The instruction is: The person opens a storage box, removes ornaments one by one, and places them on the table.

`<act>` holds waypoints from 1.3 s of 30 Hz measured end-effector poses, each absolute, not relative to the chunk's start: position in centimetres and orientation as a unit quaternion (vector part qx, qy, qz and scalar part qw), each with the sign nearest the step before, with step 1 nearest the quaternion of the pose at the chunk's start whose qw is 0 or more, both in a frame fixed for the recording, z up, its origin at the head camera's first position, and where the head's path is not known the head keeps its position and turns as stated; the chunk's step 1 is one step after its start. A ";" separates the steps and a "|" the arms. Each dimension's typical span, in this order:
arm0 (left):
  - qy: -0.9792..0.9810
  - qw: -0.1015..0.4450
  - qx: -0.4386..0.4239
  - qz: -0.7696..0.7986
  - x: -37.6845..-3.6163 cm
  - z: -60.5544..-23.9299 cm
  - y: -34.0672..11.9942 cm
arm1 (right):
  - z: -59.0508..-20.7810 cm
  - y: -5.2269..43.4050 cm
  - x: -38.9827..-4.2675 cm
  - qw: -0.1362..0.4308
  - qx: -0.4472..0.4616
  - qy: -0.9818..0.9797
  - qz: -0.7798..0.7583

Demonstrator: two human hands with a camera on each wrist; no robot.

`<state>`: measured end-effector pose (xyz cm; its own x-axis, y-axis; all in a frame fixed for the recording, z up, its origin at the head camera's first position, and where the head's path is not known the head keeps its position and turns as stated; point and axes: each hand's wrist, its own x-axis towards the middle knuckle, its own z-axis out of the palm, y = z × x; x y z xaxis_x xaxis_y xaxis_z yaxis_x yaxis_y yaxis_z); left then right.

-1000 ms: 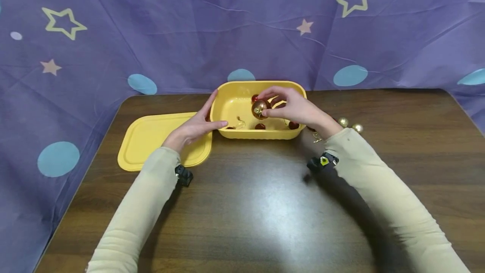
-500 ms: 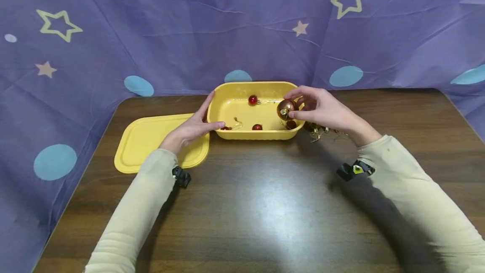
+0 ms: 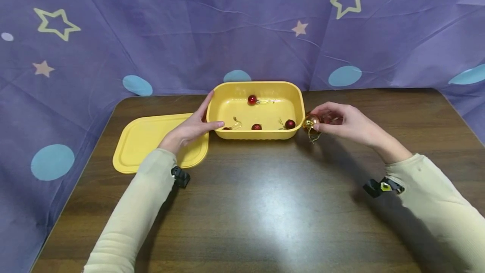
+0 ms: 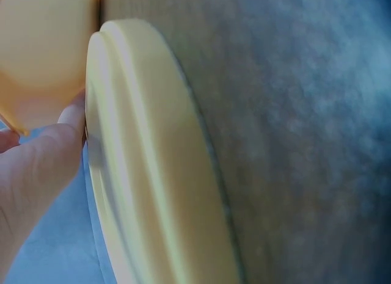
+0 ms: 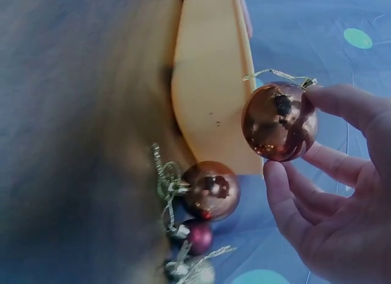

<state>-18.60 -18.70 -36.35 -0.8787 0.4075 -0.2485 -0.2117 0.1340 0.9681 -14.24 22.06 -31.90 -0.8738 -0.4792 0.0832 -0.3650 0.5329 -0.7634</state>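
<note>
A yellow plastic tub [image 3: 257,84] stands at the table's far middle with several small red baubles [image 3: 289,124] lying in it. My left hand [image 3: 207,115] rests against the tub's left end, fingers straight along the wall and thumb on the front corner. In the left wrist view that thumb [image 4: 36,168] sits between the tub [image 4: 43,52] and the lid [image 4: 153,174]. My right hand [image 3: 322,120] pinches a shiny copper bauble [image 3: 310,121] just outside the tub's right end. The right wrist view shows the fingers [image 5: 342,107] round this bauble [image 5: 280,120], its gold loop sticking up.
The flat yellow lid [image 3: 151,142] lies left of the tub. Another copper bauble [image 5: 211,189], a small red one [image 5: 198,235] and gold cord lie on the brown table [image 3: 265,205] by the tub's right wall [image 5: 211,82]. A purple star-patterned cloth [image 3: 242,28] hangs behind.
My right hand has carried the copper bauble from above the tub's inside rightward over the rim and down beside its right end. The left hand has stayed on the tub.
</note>
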 end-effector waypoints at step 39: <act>0.717 0.228 0.086 0.653 -18.6 -36.3 -18.9 | -36.6 22.4 -11.8 -0.007 -0.378 0.865 -0.329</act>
<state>-18.63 -18.86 -36.32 -0.8811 0.4208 -0.2158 -0.1750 0.1337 0.9754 -11.76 22.36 -36.59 -0.7145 -0.6491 0.2611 -0.6584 0.4975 -0.5648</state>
